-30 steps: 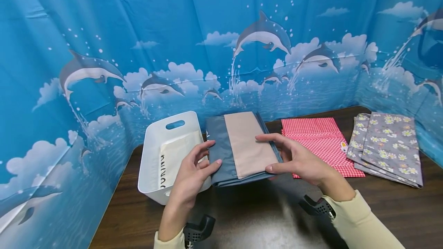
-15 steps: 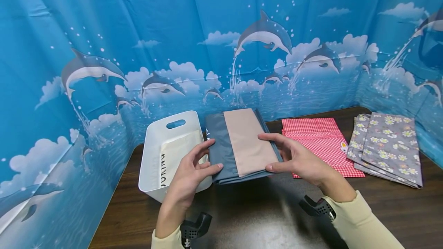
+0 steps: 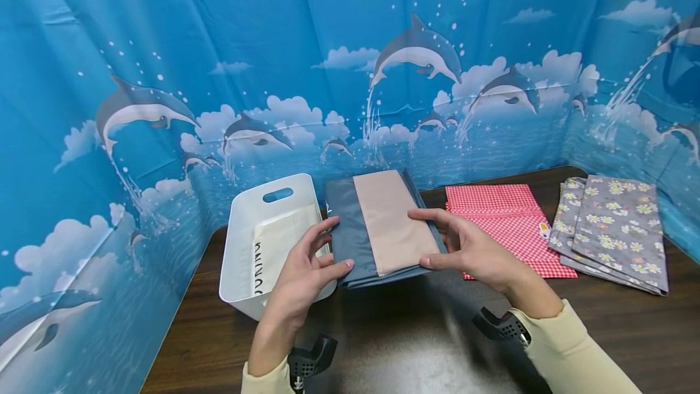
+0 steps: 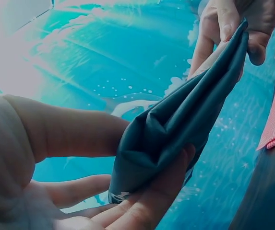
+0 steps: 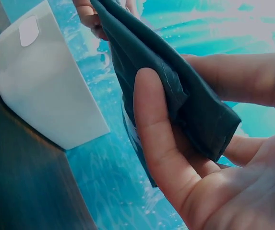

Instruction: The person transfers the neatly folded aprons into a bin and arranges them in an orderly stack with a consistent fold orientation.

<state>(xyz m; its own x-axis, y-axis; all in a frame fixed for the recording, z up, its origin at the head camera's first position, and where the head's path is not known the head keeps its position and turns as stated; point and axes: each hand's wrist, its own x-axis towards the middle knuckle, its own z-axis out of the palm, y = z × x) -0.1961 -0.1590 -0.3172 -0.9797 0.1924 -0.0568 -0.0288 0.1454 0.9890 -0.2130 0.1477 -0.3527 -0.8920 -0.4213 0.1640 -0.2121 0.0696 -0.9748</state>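
A folded blue-grey cloth with a beige panel is held up above the table, in front of me. Its left side is gripped by my left hand, thumb on top and fingers partly hidden beneath. My right hand pinches the right side in the same way. Several fabric layers show at the cloth's edge in the left wrist view, between thumb and fingers. From the right wrist, the cloth's corner sits within the right hand's grip.
A white plastic bin stands to the left, holding a cream cloth with black lettering. On the right lie a folded red gingham cloth and a grey daisy-print cloth. A dolphin-print curtain surrounds the dark wooden table.
Both hands keep their grip on the blue-grey cloth. Its far edge has risen slightly; the things on the table have stayed put.
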